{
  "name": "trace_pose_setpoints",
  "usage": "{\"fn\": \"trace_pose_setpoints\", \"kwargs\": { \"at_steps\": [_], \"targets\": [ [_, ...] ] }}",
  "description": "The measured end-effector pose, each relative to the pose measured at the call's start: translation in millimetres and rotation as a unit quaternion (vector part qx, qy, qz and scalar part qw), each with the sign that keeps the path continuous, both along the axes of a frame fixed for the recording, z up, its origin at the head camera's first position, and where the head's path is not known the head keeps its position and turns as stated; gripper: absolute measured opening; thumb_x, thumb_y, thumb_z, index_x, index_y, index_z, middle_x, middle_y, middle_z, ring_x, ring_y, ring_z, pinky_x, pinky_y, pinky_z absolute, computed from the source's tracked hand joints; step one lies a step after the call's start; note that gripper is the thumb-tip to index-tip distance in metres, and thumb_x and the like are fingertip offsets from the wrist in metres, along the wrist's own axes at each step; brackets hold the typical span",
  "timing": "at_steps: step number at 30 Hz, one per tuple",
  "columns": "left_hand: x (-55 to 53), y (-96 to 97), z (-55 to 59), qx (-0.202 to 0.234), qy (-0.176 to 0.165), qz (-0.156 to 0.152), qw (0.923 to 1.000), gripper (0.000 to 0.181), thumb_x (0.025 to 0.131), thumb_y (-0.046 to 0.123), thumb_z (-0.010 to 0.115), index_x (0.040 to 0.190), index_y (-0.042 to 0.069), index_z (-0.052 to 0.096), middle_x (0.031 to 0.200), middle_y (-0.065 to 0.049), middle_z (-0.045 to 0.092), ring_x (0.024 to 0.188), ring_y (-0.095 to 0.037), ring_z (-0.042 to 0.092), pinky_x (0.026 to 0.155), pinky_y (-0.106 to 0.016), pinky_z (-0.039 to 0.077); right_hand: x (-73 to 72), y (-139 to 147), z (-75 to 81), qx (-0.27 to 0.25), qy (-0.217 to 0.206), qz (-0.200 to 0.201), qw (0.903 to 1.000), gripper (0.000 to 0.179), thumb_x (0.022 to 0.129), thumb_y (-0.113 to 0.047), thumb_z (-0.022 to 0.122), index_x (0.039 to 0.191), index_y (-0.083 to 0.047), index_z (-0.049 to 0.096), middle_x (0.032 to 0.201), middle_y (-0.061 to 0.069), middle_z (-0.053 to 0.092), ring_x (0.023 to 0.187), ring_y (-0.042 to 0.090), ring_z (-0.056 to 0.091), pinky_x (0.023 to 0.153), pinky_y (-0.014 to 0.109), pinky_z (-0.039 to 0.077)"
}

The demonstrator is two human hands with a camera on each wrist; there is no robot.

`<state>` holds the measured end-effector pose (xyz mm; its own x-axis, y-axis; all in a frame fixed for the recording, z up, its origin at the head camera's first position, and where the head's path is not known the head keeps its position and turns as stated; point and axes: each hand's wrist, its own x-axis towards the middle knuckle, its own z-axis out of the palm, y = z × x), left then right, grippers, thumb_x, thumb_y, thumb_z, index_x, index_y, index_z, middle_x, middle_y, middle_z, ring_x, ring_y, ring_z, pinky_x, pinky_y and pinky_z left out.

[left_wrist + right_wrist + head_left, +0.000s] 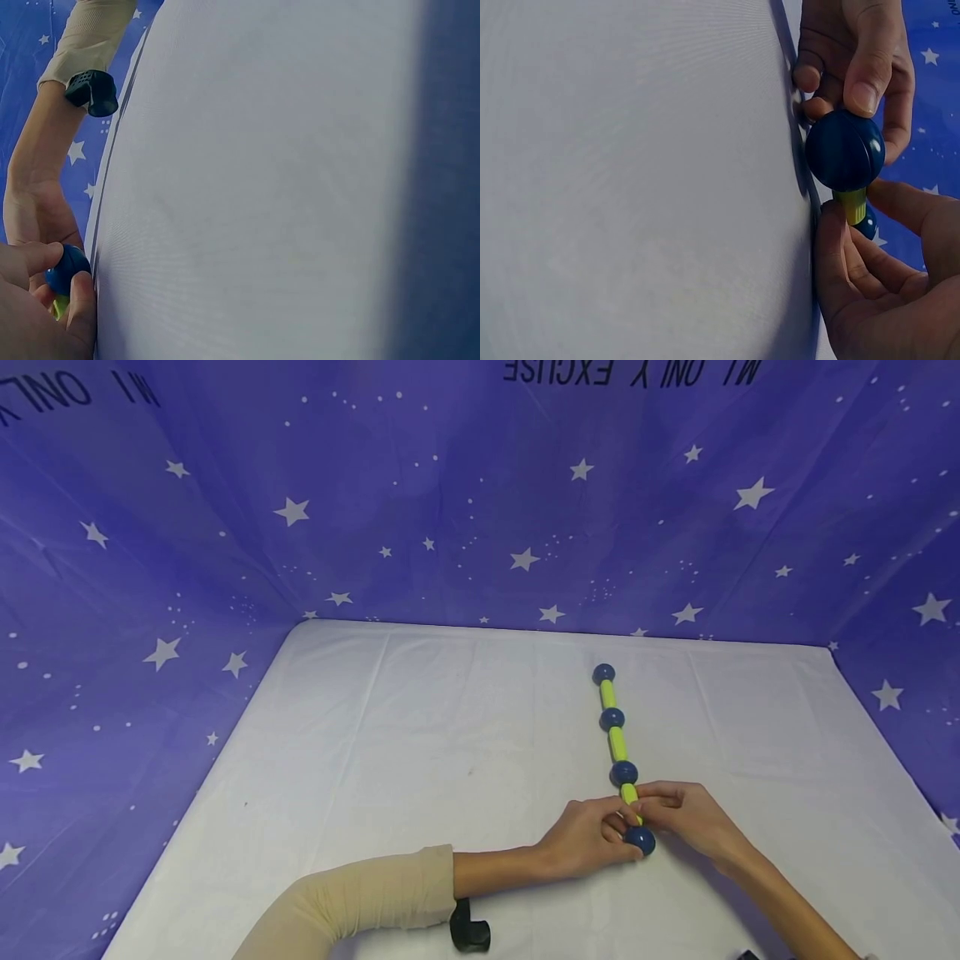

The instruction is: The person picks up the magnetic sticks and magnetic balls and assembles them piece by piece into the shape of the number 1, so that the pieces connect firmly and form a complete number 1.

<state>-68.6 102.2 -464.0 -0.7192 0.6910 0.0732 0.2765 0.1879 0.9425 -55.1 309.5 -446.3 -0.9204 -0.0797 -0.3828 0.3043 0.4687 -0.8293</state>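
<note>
A straight chain of blue balls (612,718) joined by yellow-green rods (617,743) lies on the white-covered table, running away from me. At its near end my left hand (585,839) pinches the last blue ball (641,841) between thumb and fingers. From the other side, my right hand (693,818) pinches the nearest yellow-green rod (629,794), just beyond that ball. The right wrist view shows this ball (845,150) large, with the rod (853,206) between my right thumb and fingers. In the left wrist view the ball (68,270) sits between my left fingertips.
The white tabletop (420,727) stretches out around the chain. Purple star-printed cloth (450,510) hangs behind it and along both sides. A black wrist device (470,931) shows under my left beige sleeve (375,889).
</note>
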Motion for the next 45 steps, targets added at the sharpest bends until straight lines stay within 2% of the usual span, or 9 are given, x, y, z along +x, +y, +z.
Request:
{"fn": "trace_pose_setpoints", "kwargs": {
  "at_steps": [5,13,20,30,38,45],
  "targets": [
    [-0.8,-0.4,-0.1,-0.007,0.008,0.003,0.9999,0.024,0.083,0.006,0.082,0.102,0.005,0.066,0.088,0.0,0.072,0.069,0.012,0.059,0.066,-0.01,0.05,-0.4,-0.3,-0.6,-0.004,0.004,-0.001,1.0,0.046,0.095,-0.022,0.067,0.128,0.009,0.06,0.108,0.013,0.073,0.097,0.022,0.07,0.084,0.026,0.053],
    [-1.8,-1.7,-0.9,-0.007,0.008,0.008,0.9999,0.024,0.083,0.007,0.082,0.102,0.005,0.067,0.086,0.001,0.071,0.068,0.011,0.059,0.066,-0.01,0.05,-1.5,-1.6,-1.2,-0.014,0.009,-0.001,0.9999,0.045,0.095,-0.02,0.066,0.129,0.009,0.059,0.108,0.013,0.073,0.098,0.023,0.07,0.084,0.025,0.053],
    [-2.7,-3.2,-1.1,-0.007,0.012,0.011,0.9998,0.025,0.082,0.007,0.083,0.101,0.005,0.067,0.086,0.002,0.071,0.069,0.011,0.059,0.067,-0.01,0.05,-3.5,-4.2,-0.3,-0.047,0.014,0.003,0.9988,0.046,0.096,-0.018,0.066,0.129,0.012,0.056,0.107,0.015,0.073,0.099,0.025,0.07,0.086,0.027,0.054],
    [-2.4,-10.6,0.4,0.004,-0.005,0.013,0.9999,0.024,0.083,0.006,0.081,0.102,0.003,0.067,0.088,-0.002,0.072,0.071,0.008,0.062,0.068,-0.011,0.051,-6.4,-10.4,0.5,-0.049,0.02,0.004,0.9986,0.046,0.095,-0.017,0.067,0.127,0.014,0.057,0.104,0.016,0.073,0.097,0.026,0.071,0.084,0.028,0.055],
    [-3.9,-14.0,-0.7,0.003,-0.004,0.015,0.9999,0.025,0.084,0.007,0.081,0.103,0.004,0.066,0.088,0.0,0.072,0.07,0.009,0.061,0.067,-0.011,0.051,-6.9,-13.4,-0.1,-0.055,0.033,0.021,0.9977,0.044,0.096,-0.016,0.066,0.127,0.014,0.056,0.107,0.017,0.072,0.097,0.024,0.071,0.082,0.028,0.055],
    [-5.2,-17.7,-0.4,0.004,-0.014,0.022,0.9997,0.026,0.084,0.007,0.082,0.105,0.004,0.067,0.087,0.001,0.071,0.071,0.007,0.062,0.067,-0.012,0.052,-9.7,-18.2,-0.8,-0.053,0.036,0.015,0.9978,0.042,0.095,-0.015,0.068,0.126,0.012,0.058,0.108,0.015,0.072,0.094,0.021,0.071,0.081,0.027,0.055]
  ]
}}
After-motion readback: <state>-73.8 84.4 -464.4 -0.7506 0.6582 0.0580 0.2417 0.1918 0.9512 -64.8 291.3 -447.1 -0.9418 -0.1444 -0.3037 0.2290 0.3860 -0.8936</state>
